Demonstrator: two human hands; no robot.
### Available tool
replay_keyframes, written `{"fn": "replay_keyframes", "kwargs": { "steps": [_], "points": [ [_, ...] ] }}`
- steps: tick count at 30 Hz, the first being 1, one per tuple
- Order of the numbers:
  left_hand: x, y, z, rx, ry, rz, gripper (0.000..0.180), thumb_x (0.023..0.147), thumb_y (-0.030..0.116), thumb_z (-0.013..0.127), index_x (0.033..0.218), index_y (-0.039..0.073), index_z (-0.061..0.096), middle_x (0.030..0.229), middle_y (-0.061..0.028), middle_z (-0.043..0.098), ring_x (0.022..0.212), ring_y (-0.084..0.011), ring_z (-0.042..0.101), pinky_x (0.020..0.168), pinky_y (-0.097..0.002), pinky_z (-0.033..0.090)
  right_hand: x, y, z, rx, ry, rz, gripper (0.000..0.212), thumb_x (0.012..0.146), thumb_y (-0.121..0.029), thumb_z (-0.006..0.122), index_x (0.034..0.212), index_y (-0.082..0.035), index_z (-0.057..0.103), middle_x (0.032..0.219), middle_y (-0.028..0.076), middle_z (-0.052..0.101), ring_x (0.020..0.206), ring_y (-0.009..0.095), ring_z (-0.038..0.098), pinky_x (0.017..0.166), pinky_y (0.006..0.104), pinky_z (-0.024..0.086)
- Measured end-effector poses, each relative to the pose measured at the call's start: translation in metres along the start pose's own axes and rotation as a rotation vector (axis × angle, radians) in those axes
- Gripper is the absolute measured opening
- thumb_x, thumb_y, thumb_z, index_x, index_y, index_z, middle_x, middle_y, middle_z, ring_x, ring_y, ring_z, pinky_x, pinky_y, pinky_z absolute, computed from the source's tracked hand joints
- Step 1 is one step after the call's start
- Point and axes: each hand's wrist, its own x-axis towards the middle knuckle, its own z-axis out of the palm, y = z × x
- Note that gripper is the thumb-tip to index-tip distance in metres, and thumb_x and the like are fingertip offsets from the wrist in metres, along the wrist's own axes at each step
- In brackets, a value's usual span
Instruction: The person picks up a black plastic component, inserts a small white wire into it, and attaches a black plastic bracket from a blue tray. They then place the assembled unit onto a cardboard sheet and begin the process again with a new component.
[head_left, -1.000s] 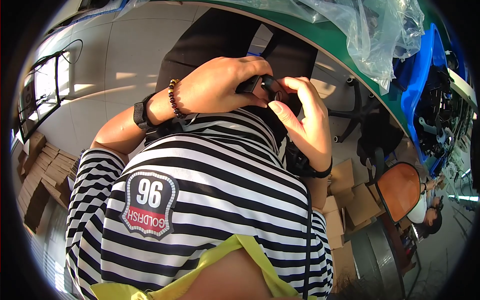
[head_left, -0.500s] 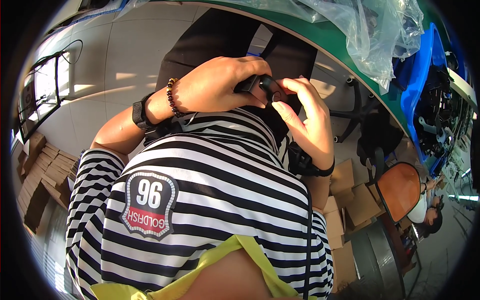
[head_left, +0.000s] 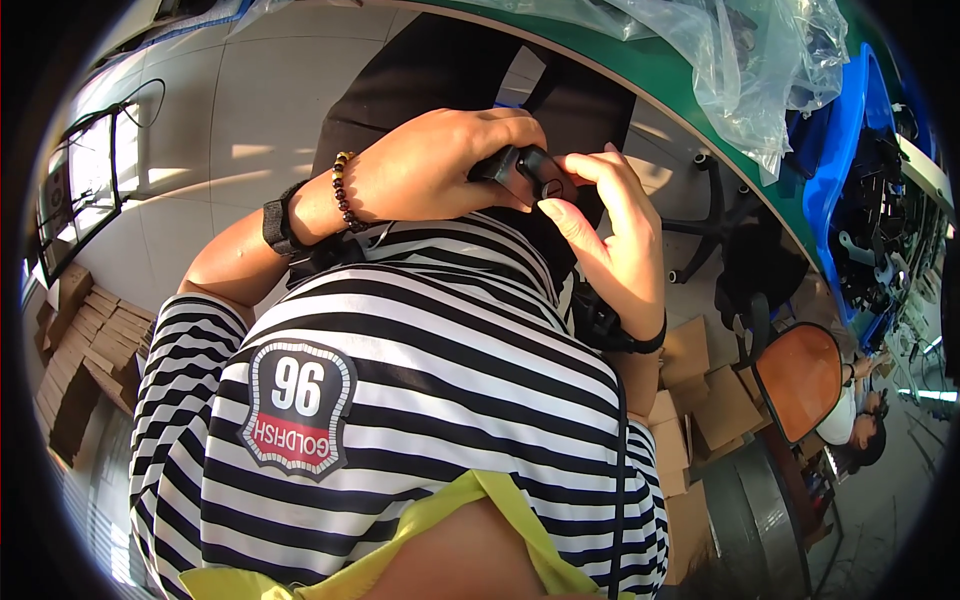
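Observation:
Above my lap, my left hand (head_left: 440, 165) is closed around a small black plastic piece (head_left: 541, 176) with a rounded end. My right hand (head_left: 622, 235) holds that rounded end between thumb and forefinger, its other fingers loosely bent. A thin, dark curved line shows on the end face beside the right thumb. The left palm and fingers hide the rest of the piece, so its exact kind is unclear.
A green table edge (head_left: 665, 95) curves past the hands, with clear plastic bags (head_left: 745, 80) on it. Beyond are a blue bin (head_left: 838, 150) of dark parts, an orange-backed chair (head_left: 798, 383), and cardboard boxes (head_left: 725, 410). Another person (head_left: 848, 425) sits at far right.
The rounded end of the black piece has turned slightly, and more of its face shows. My right fingers have shifted a little around it; my left hand stays nearly in place.

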Motion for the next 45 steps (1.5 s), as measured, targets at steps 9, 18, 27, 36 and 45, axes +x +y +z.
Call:
{"fn": "replay_keyframes", "kwargs": {
  "steps": [9, 18, 27, 36, 45],
  "points": [
    [-0.001, 0.0, -0.002, 0.016, 0.023, 0.003, 0.048, 0.075, 0.007, 0.082, 0.118, 0.004, 0.062, 0.113, -0.0129, 0.066, 0.102, -0.0356, 0.066, 0.085, -0.0402, 0.054, 0.0, -0.004, 0.001, 0.029, 0.038, 0.014, 0.033, 0.086, -0.015, 0.078, 0.11, -0.001, 0.063, 0.1, 0.013, 0.065, 0.089, 0.03, 0.065, 0.107, 0.0485, 0.043],
    [0.0, 0.0, 0.0, -0.068, 0.024, 0.029, 0.046, 0.076, 0.005, 0.083, 0.117, 0.004, 0.062, 0.111, -0.0117, 0.066, 0.103, -0.0331, 0.066, 0.086, -0.0383, 0.054, 0.0, 0.001, 0.0, 0.025, 0.066, -0.055, 0.033, 0.083, -0.014, 0.081, 0.109, -0.001, 0.063, 0.094, 0.01, 0.067, 0.087, 0.028, 0.065, 0.108, 0.0493, 0.042],
    [-0.001, 0.001, 0.002, -0.048, 0.046, 0.014, 0.046, 0.074, 0.001, 0.081, 0.117, 0.003, 0.062, 0.111, -0.0117, 0.066, 0.103, -0.0329, 0.066, 0.088, -0.0385, 0.054, -0.001, -0.001, 0.006, 0.003, 0.125, -0.054, 0.033, 0.082, -0.015, 0.081, 0.108, -0.002, 0.064, 0.093, 0.01, 0.065, 0.087, 0.029, 0.065, 0.108, 0.0509, 0.042],
    [0.002, 0.002, 0.0, -0.022, 0.053, 0.005, 0.046, 0.075, 0.004, 0.082, 0.117, 0.004, 0.063, 0.107, -0.0121, 0.067, 0.1, -0.0326, 0.067, 0.087, -0.0382, 0.054, 0.0, -0.001, 0.009, 0.013, 0.134, 0.0, 0.032, 0.083, -0.012, 0.08, 0.108, -0.001, 0.063, 0.096, 0.012, 0.065, 0.088, 0.031, 0.065, 0.094, 0.045, 0.049],
    [0.003, 0.005, -0.014, -0.158, 0.045, 0.145, 0.05, 0.082, 0.022, 0.085, 0.121, 0.002, 0.061, 0.108, -0.0132, 0.068, 0.098, -0.0284, 0.068, 0.081, -0.0364, 0.054, 0.014, -0.06, -0.024, -0.228, 0.046, 0.026, 0.028, 0.087, -0.01, 0.077, 0.109, 0.001, 0.063, 0.1, 0.012, 0.063, 0.085, 0.025, 0.067, 0.076, 0.0339, 0.053]
  ]
}}
